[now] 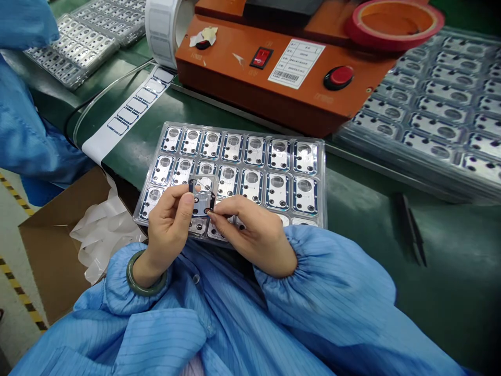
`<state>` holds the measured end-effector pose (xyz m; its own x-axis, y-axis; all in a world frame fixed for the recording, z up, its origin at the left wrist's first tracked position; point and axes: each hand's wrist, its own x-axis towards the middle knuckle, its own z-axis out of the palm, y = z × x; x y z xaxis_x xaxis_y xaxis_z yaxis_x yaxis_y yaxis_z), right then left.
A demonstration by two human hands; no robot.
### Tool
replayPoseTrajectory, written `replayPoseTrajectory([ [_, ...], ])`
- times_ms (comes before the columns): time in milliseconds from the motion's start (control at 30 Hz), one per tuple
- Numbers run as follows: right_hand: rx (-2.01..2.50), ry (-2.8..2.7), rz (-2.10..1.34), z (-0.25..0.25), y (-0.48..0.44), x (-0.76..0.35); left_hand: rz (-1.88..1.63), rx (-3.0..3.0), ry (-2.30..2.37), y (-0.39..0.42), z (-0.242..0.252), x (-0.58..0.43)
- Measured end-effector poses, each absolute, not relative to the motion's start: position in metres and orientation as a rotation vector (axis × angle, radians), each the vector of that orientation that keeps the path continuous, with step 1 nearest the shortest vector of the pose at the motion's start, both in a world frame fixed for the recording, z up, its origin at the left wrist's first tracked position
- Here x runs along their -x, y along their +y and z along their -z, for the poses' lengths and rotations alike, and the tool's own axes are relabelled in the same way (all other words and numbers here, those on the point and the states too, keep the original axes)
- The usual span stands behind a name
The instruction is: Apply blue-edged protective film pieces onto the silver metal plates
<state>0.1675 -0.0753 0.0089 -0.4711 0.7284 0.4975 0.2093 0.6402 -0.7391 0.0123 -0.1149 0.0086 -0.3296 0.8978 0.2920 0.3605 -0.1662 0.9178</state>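
Observation:
Between my two hands is a small rectangular panel (202,200) with a silvery face, dark edge strips and round black holes. My left hand (172,219) pinches its left side between thumb and fingers. At its lower right corner, the thumb and fingertips of my right hand (254,230) are closed on it. Below both hands lies a clear plastic tray (322,183), its pockets filled with rows of similar silver panels (305,194) edged in blue. My hands and the held panel cover part of the lower rows.
Beyond the tray stands an orange machine (235,78) with a red tape roll (354,31) on top. A label roll (158,31) trails its strip (99,143) toward a cardboard box (47,245). Black tweezers (409,227) lie right; stacked trays (430,177) stand behind. Another person's sleeve (27,23) shows left.

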Motion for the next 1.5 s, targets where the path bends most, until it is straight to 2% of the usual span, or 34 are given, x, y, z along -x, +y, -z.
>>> replayPoseTrajectory([
  [1500,0.670,-2.082,-0.769,-0.0108,-0.0792,-0.1663,-1.671,-1.616,1.646,-0.1088,-0.0031,-0.0126],
])
